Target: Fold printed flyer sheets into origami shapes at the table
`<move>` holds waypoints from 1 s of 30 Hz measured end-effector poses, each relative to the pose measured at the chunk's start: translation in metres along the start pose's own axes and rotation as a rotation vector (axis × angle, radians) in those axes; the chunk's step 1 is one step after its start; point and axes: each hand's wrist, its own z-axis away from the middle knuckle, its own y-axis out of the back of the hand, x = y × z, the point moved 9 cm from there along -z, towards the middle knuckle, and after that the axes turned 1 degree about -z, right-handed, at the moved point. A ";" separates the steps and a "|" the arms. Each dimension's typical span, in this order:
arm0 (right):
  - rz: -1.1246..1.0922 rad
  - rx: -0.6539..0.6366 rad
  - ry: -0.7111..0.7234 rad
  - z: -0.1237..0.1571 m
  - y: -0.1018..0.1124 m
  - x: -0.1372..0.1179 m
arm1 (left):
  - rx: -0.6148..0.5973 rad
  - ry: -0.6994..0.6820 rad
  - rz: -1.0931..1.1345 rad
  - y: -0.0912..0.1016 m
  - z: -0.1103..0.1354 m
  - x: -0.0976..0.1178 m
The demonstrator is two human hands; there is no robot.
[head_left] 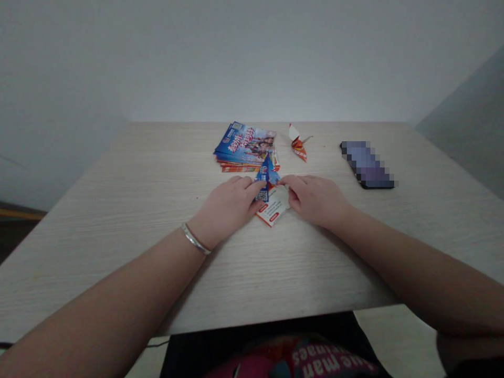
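Both my hands rest on a light wooden table (118,210) and pinch one printed paper sheet (271,202) between them. My left hand (228,207), with a silver bracelet on its wrist, grips the sheet's left side, fingers closed. My right hand (313,199) holds the right side, fingers curled on it. The sheet is partly folded: a blue pointed flap stands up between my fingertips, and a white part with red marks lies flat on the table.
A fanned stack of blue printed leaflets (244,144) lies just behind my hands. A folded paper crane (298,143) in red and white stands to its right. A dark phone (367,164) lies further right. Walls close the table's far and right sides.
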 end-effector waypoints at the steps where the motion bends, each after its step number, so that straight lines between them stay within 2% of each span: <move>1: -0.010 0.021 -0.043 0.000 0.003 0.003 | 0.008 0.004 0.018 0.001 0.000 0.000; 6: -0.073 0.058 -0.099 -0.004 0.006 0.007 | 0.012 0.005 0.121 0.001 0.000 0.003; 10: -0.227 0.069 -0.292 -0.006 -0.002 0.034 | -0.031 -0.004 0.111 -0.005 0.001 0.004; 13: -0.406 0.065 -0.413 -0.003 -0.012 0.055 | -0.008 -0.077 0.072 -0.006 0.004 0.009; 17: -0.630 0.058 -0.399 -0.004 -0.023 0.063 | 0.067 -0.205 0.074 -0.005 0.008 0.017; 19: -0.717 0.033 -0.364 -0.005 -0.029 0.063 | 0.075 -0.209 0.077 -0.004 0.009 0.017; 25: -0.816 0.006 -0.249 -0.007 -0.037 0.058 | 0.033 -0.043 0.111 -0.004 0.005 0.002; 30: -0.783 0.029 -0.217 -0.007 -0.032 0.058 | 0.135 0.185 0.091 0.007 0.006 -0.020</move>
